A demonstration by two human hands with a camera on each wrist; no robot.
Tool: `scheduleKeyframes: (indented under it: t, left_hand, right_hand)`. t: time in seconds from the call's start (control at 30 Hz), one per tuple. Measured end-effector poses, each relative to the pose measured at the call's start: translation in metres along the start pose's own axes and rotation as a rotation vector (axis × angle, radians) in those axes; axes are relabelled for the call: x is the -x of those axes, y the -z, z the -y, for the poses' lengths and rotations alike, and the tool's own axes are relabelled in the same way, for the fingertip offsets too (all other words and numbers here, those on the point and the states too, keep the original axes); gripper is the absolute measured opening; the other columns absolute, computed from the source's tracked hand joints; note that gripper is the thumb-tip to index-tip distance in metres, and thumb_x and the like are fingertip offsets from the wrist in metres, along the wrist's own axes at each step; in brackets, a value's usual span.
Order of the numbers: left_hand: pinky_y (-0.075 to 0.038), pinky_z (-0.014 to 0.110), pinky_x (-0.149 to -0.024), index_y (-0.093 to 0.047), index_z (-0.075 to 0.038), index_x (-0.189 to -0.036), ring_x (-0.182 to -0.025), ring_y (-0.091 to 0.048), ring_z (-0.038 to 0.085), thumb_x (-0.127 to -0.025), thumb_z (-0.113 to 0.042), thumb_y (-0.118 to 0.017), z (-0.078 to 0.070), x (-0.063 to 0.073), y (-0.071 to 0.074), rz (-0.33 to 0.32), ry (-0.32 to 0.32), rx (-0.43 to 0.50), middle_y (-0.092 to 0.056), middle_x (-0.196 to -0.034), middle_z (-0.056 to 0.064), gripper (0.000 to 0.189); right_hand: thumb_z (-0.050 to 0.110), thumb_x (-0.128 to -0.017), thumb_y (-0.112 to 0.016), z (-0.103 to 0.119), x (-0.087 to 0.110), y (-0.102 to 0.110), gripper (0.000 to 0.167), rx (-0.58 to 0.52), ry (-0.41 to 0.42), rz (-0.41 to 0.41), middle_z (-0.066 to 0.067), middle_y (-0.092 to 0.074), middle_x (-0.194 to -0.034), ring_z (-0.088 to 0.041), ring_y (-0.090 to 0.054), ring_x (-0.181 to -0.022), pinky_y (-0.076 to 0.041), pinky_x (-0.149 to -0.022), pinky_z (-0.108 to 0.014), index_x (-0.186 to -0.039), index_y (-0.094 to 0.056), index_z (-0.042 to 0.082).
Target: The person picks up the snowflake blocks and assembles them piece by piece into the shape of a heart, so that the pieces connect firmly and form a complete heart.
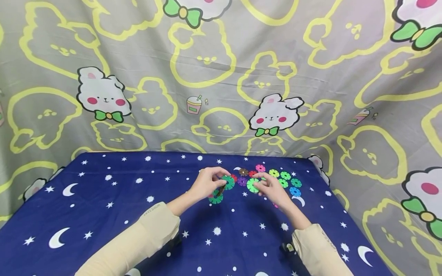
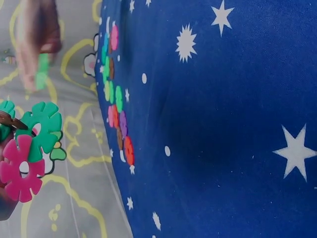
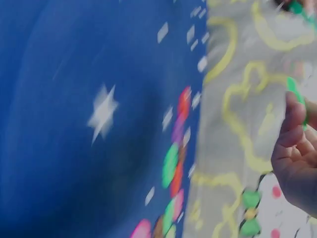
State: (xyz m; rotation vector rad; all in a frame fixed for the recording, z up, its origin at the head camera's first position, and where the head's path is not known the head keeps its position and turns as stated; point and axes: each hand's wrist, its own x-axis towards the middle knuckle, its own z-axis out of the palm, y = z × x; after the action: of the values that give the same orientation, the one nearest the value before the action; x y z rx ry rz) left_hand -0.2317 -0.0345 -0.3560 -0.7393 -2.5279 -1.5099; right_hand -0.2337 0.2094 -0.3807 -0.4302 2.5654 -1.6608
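My left hand (image 1: pixel 206 183) holds a small cluster of interlocking snowflake discs out over the cloth. It joins dark green discs (image 1: pixel 228 182), a pink disc (image 2: pixel 22 171) and a brown disc (image 2: pixel 10 120) that stands edge-on. Between thumb and fingers of my right hand (image 1: pixel 274 190) is a single bright green disc (image 1: pixel 252 185), pinched near its edge and seen edge-on in the right wrist view. A short gap separates this disc from the cluster. Both hands are raised above the table, and the left hand is mostly outside its wrist view.
Loose discs lie at the back right of the table, among them a purple disc (image 1: pixel 242 181), a blue disc (image 1: pixel 295 191) and a yellow-green disc (image 1: pixel 274 173). A dark blue star-patterned cloth (image 1: pixel 114 222) covers the table. Behind hangs a grey patterned curtain (image 1: pixel 152 57).
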Motion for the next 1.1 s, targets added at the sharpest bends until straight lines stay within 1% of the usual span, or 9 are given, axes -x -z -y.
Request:
scheduleKeyframes:
  t: [0.1,0.2,0.27,0.43,0.57,0.7,0.9,1.0,1.1]
  left_hand:
    - [-0.045,0.023,-0.055,-0.069,-0.006,-0.097,-0.059,-0.055,0.011,-0.08,-0.001,-0.066,0.0,0.0,0.0,0.001,-0.024,-0.007,-0.064,-0.082,0.006,0.018]
    - [-0.046,0.023,-0.056,-0.069,-0.006,-0.096,-0.059,-0.055,0.01,-0.08,0.0,-0.066,-0.001,0.0,-0.001,0.0,-0.037,-0.006,-0.064,-0.079,0.006,0.018]
    - [-0.045,0.023,-0.056,-0.069,-0.006,-0.096,-0.059,-0.055,0.01,-0.08,0.0,-0.066,-0.002,0.0,-0.002,-0.002,-0.038,-0.005,-0.064,-0.077,0.005,0.017]
    - [-0.045,0.022,-0.052,-0.069,-0.006,-0.094,-0.058,-0.056,0.009,-0.08,0.0,-0.066,-0.002,0.0,-0.006,-0.007,-0.046,-0.01,-0.062,-0.072,0.004,0.016]
    - [-0.045,0.021,-0.053,-0.07,-0.008,-0.092,-0.057,-0.055,0.006,-0.079,0.002,-0.066,-0.001,0.0,-0.007,-0.017,-0.08,-0.019,-0.063,-0.071,0.002,0.016]
    - [-0.045,0.021,-0.055,-0.069,-0.006,-0.09,-0.058,-0.055,0.006,-0.078,0.004,-0.066,-0.001,0.0,-0.007,-0.033,-0.123,-0.021,-0.065,-0.071,0.004,0.016]
    - [-0.044,0.021,-0.054,-0.069,-0.006,-0.089,-0.055,-0.051,0.007,-0.078,0.004,-0.066,-0.003,0.003,-0.004,-0.061,-0.146,-0.047,-0.063,-0.072,0.004,0.016]
    - [-0.044,0.021,-0.053,-0.069,-0.006,-0.089,-0.054,-0.05,0.006,-0.077,0.005,-0.066,-0.004,0.004,-0.005,-0.07,-0.165,-0.041,-0.063,-0.071,0.004,0.016]
    - [-0.043,0.021,-0.051,-0.069,-0.005,-0.088,-0.053,-0.049,0.006,-0.077,0.005,-0.066,-0.005,0.005,-0.006,-0.088,-0.179,-0.033,-0.062,-0.069,0.004,0.016]
  right_hand:
    - [0.009,-0.09,-0.056,0.02,0.003,-0.009,0.034,-0.1,-0.007,-0.017,-0.002,-0.055,-0.065,-0.007,-0.053,-0.056,-0.045,-0.056,-0.02,-0.118,-0.05,-0.008]
    - [0.009,-0.089,-0.057,0.031,0.005,-0.018,0.035,-0.14,-0.021,-0.035,0.004,-0.057,-0.064,-0.007,-0.055,-0.057,-0.046,-0.057,-0.019,-0.117,-0.05,-0.01]
    - [0.009,-0.089,-0.057,0.034,0.005,-0.022,0.035,-0.162,-0.032,-0.044,0.007,-0.057,-0.063,-0.007,-0.055,-0.057,-0.046,-0.058,-0.019,-0.117,-0.05,-0.011]
    - [0.008,-0.089,-0.056,0.037,0.004,-0.031,0.034,-0.199,-0.049,-0.055,0.008,-0.058,-0.063,-0.007,-0.056,-0.055,-0.046,-0.056,-0.018,-0.116,-0.051,-0.013]
    - [0.008,-0.089,-0.056,0.038,0.004,-0.035,0.034,-0.208,-0.048,-0.043,0.006,-0.06,-0.063,-0.009,-0.056,-0.056,-0.046,-0.056,-0.019,-0.115,-0.052,-0.013]
    - [0.01,-0.09,-0.055,0.039,0.004,-0.035,0.037,-0.23,-0.038,-0.001,0.006,-0.062,-0.068,-0.008,-0.057,-0.059,-0.047,-0.058,-0.019,-0.118,-0.05,-0.014]
    - [0.011,-0.091,-0.054,0.036,0.007,-0.027,0.045,-0.288,-0.014,0.124,0.006,-0.065,-0.084,-0.008,-0.062,-0.073,-0.05,-0.07,-0.021,-0.127,-0.043,-0.013]
    - [0.011,-0.09,-0.056,0.037,0.008,-0.024,0.047,-0.283,-0.002,0.146,0.005,-0.065,-0.085,-0.007,-0.062,-0.075,-0.051,-0.072,-0.023,-0.128,-0.042,-0.014]
    - [0.008,-0.09,-0.056,0.039,0.009,-0.023,0.046,-0.296,-0.006,0.138,0.006,-0.065,-0.083,-0.006,-0.062,-0.073,-0.051,-0.072,-0.023,-0.127,-0.042,-0.015]
